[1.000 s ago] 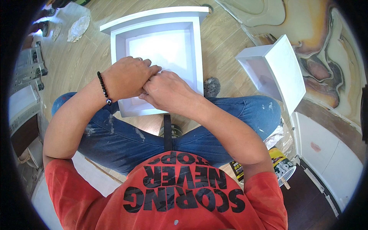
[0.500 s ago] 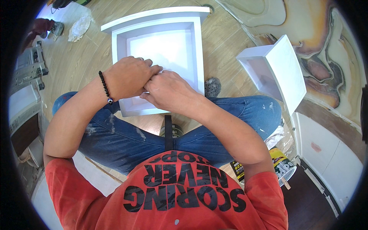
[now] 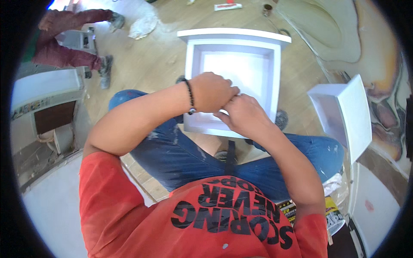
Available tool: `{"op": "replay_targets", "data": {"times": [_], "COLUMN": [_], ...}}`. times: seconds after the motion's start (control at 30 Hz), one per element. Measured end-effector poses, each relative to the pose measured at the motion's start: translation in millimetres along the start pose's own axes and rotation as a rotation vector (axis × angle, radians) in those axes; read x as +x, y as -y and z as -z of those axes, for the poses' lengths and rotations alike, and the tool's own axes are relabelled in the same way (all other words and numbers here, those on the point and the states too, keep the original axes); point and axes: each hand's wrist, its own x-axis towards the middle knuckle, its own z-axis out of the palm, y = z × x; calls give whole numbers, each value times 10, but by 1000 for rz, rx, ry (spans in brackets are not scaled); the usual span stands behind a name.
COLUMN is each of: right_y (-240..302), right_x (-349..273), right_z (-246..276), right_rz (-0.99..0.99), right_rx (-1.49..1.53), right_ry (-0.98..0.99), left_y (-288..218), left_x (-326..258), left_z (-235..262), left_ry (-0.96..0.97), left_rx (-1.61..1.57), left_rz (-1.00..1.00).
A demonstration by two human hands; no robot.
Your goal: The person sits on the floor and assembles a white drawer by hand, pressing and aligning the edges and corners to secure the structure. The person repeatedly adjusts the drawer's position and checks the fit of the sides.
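Note:
In front of my crossed legs sits a white drawer [image 3: 275, 81], its inside facing up and its broad front panel at the far end. Over its near left part my two hands meet, fingertips together. My left hand [image 3: 211, 91], with a dark bead bracelet at the wrist, is closed, its fingers curled away from view. Against it my right hand [image 3: 247, 112] is closed too, its thumb pointing left. Whatever the fingers hold, if anything, is hidden beneath them.
A second white drawer [image 3: 359, 116] stands on end at the right, by a marbled panel [image 3: 340, 38]. Tins [image 3: 333, 217] are near my right elbow. Another person's legs [image 3: 69, 56], a white cloth [image 3: 143, 26], a tube [image 3: 228, 7] and a small cup [image 3: 267, 9] lie farther off.
The view has swung left, so everything sits farther right and more of the other person's legs shows. My hands remain together over the drawer, with little change in their grip.

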Motion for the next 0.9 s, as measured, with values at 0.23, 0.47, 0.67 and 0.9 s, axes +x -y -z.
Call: {"op": "replay_targets", "data": {"times": [0.23, 0.47, 0.67, 0.9], "right_y": [12, 54, 41, 51], "right_x": [-2, 26, 26, 36], "right_z": [-19, 9, 5, 36], "right_rz": [43, 10, -2, -40], "right_rx": [-8, -70, -86, -122], "right_ry": [-29, 33, 50, 88], "left_y": [11, 14, 8, 60], "left_x": [2, 17, 48, 56], "left_z": [-40, -40, -41, -1], "left_ry": [26, 68, 81, 80], "left_rx": [-9, -18, -1, -78], "left_rz": [8, 33, 37, 36]}}
